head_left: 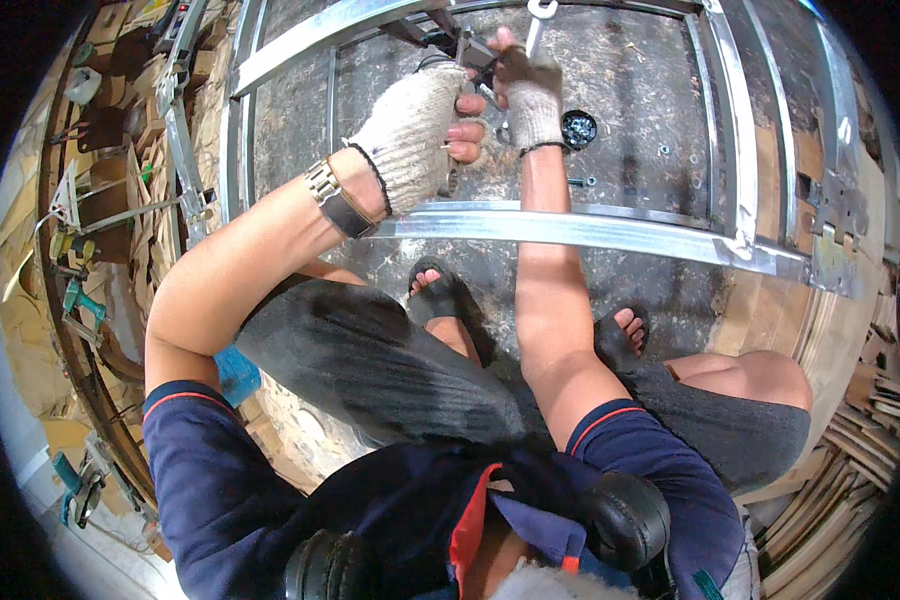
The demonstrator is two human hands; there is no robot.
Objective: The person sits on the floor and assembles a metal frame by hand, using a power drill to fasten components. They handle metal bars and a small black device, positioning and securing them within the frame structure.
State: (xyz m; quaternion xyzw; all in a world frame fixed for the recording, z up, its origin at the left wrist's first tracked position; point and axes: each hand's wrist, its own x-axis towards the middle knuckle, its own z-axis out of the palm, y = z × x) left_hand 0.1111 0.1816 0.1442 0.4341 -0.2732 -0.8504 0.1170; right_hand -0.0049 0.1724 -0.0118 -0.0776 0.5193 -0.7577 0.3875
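My left hand [415, 125], in a white knitted glove with bare fingertips, is curled closed beside a dark metal bracket [478, 52] on the far side of the steel frame. What its fingers wrap around is mostly hidden; a bit of metal shows below them. My right hand [532, 95], gloved the same way, is closed around an open-ended wrench [536, 30], whose jaw points away from me. Its fingertips are close to the bracket. Just right of that wrist, a round black dish [578, 130] holds small bolts or nuts.
A silver square-tube frame [590, 228] surrounds the work, its near rail crossing under my right forearm. Loose bolts [582, 182] and a nut [664, 150] lie on the dark, scuffed surface. At left stand racks with a green-handled tool [82, 300]; wooden strips [835, 510] are stacked at right.
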